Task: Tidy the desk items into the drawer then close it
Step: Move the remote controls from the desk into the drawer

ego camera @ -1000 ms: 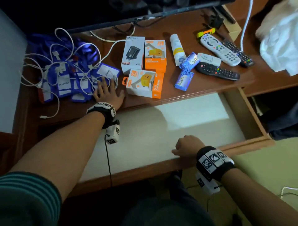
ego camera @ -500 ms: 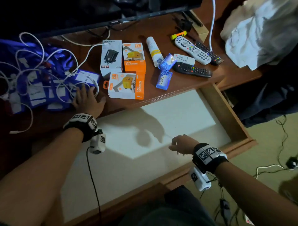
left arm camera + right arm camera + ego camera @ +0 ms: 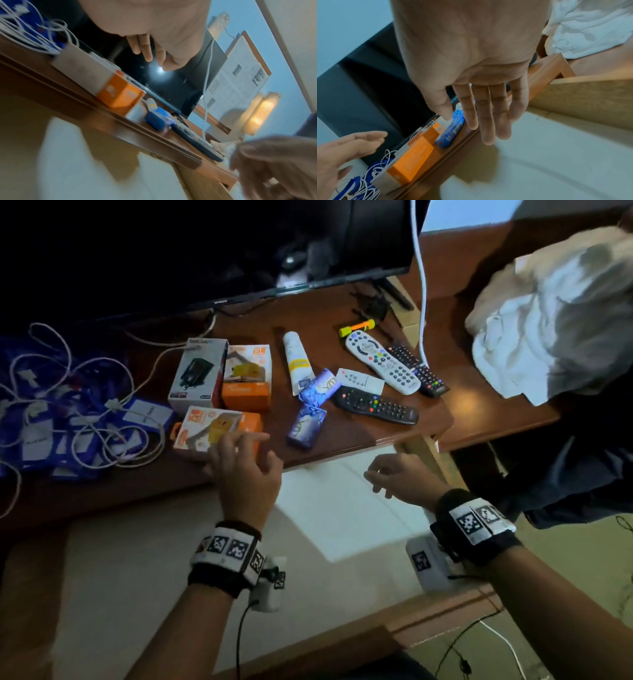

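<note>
A tangle of white cables (image 3: 85, 419) over blue tagged pouches (image 3: 37, 436) is seen on the brown wooden desk (image 3: 342, 313), far left of the open drawer (image 3: 171, 559) with its pale lined bottom. Right of the tangle, a white charger box (image 3: 197, 374) and an orange charger box (image 3: 247, 376) lie side by side, and nearer the drawer an orange-and-white charger box (image 3: 209, 428) lies flat at the desk edge. The left hand (image 3: 245, 477) is held over that box with fingers spread and relaxed, nothing being gripped; contact with the box cannot be told. Further right lie a white tube (image 3: 297, 361), two blue wrapped soap bars (image 3: 313, 409), and a black remote (image 3: 375, 405), a white remote (image 3: 382, 362) and a second black remote (image 3: 418, 371). The right hand (image 3: 400, 479) is held above the drawer's right part, its fingers loose and empty.
</note>
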A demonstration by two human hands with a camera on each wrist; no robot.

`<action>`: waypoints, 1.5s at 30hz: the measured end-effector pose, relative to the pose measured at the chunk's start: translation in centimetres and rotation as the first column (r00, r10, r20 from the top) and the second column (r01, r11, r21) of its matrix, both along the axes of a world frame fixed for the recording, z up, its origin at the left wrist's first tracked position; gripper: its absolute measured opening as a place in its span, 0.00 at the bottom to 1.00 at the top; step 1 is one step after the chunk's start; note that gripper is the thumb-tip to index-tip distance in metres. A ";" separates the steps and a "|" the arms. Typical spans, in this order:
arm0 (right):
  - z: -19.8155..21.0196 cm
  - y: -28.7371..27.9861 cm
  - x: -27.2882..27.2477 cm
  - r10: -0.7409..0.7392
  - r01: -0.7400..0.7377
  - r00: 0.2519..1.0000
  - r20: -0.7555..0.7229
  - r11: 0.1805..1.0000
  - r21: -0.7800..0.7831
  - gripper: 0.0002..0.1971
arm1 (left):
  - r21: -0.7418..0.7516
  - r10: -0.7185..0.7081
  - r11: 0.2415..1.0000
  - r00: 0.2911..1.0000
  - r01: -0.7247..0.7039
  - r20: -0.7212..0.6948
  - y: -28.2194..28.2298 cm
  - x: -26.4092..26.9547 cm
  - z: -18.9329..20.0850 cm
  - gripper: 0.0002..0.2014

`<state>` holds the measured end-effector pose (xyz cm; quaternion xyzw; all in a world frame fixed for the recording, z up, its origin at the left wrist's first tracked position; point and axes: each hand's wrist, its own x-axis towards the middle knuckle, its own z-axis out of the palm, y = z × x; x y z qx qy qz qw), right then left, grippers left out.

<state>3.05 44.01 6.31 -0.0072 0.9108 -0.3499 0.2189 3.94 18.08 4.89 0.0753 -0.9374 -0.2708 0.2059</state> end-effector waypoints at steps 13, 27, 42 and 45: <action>-1.6 12.3 -12.3 -0.111 0.190 0.929 -0.353 0.962 0.197 0.19 | -0.021 -0.373 0.908 0.832 0.417 0.410 21.7 -12.1 0.7 0.25; -4.6 14.2 -13.6 -0.054 0.126 0.910 -0.412 0.981 0.149 0.26 | -0.170 -0.224 0.909 0.790 0.381 0.571 26.5 -17.5 -1.3 0.26; -5.2 16.0 -10.6 -0.219 0.264 0.916 -0.337 0.960 0.094 0.16 | -0.257 -0.070 0.941 0.866 0.222 0.494 28.0 -18.8 -1.4 0.28; -4.1 16.4 -10.2 -0.249 0.275 0.933 -0.262 0.959 0.068 0.18 | -0.131 -0.074 0.979 0.877 0.153 0.474 28.1 -19.0 -1.4 0.30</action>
